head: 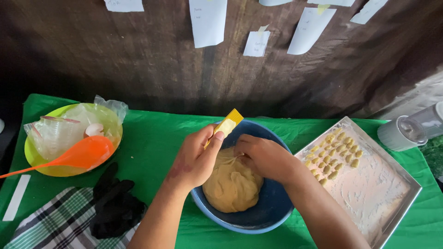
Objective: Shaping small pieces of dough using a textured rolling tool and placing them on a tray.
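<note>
A blue bowl [272, 210] on the green table holds a large lump of tan dough [230, 184]. My left hand [196, 159] hovers over the bowl's left side and grips a small yellow comb-like tool [227, 124] between thumb and fingers. My right hand [265, 154] reaches into the bowl and pinches the top edge of the dough. To the right lies a floured metal tray [383, 193] with several small shaped dough pieces [334, 154] in rows at its upper left corner.
At the left, a yellow-green plate [32, 159] carries crumpled clear plastic, eggshells and an orange ladle [78, 156]. Black gloves [113, 203] rest on a checked cloth [60, 223]. A grey-and-clear appliance [410, 131] stands at the far right. Paper notes hang on the dark backdrop.
</note>
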